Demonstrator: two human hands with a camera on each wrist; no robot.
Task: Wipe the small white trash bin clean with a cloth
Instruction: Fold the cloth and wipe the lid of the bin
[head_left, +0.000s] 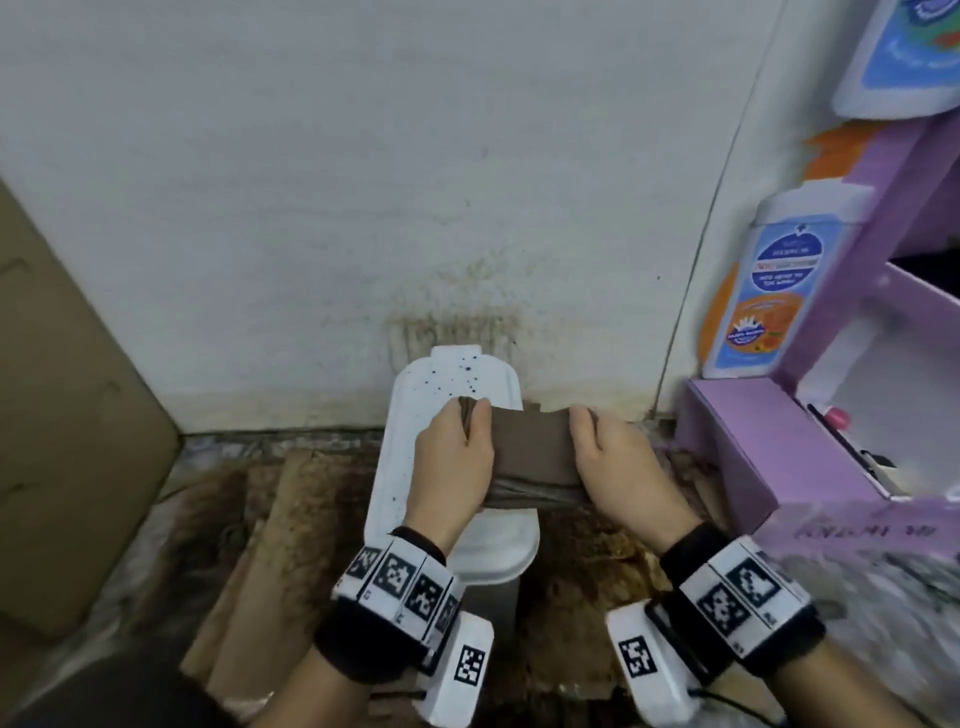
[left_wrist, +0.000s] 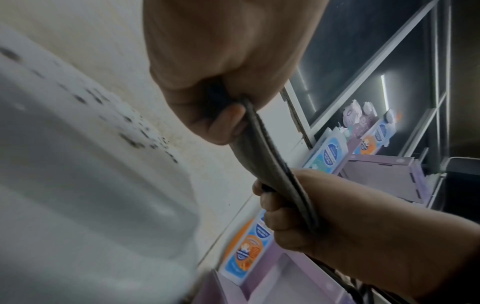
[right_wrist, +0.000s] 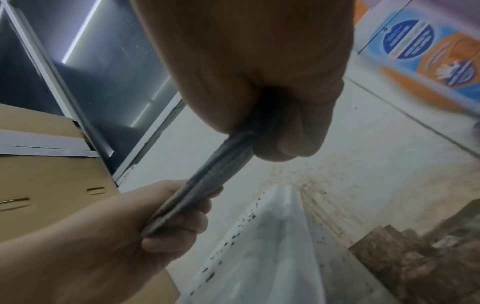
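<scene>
A small white trash bin (head_left: 457, 384) stands on the floor against the wall, its lid speckled with dark spots at the far end. Above the lid I hold a brown cloth (head_left: 532, 447) stretched flat between both hands. My left hand (head_left: 457, 452) pinches its left edge, and my right hand (head_left: 618, 462) grips its right edge. In the left wrist view the cloth (left_wrist: 270, 160) runs taut from my left fingers (left_wrist: 223, 121) down to the right hand (left_wrist: 291, 209), beside the spotted bin (left_wrist: 78, 164). The right wrist view shows the cloth (right_wrist: 207, 185) over the bin (right_wrist: 262, 246).
A purple shelf unit (head_left: 789, 467) with blue and orange packets (head_left: 763, 291) stands close on the right. A cardboard box (head_left: 62, 415) leans at the left. Stained cardboard sheets (head_left: 291, 519) cover the floor around the bin. The stained white wall (head_left: 415, 208) is right behind it.
</scene>
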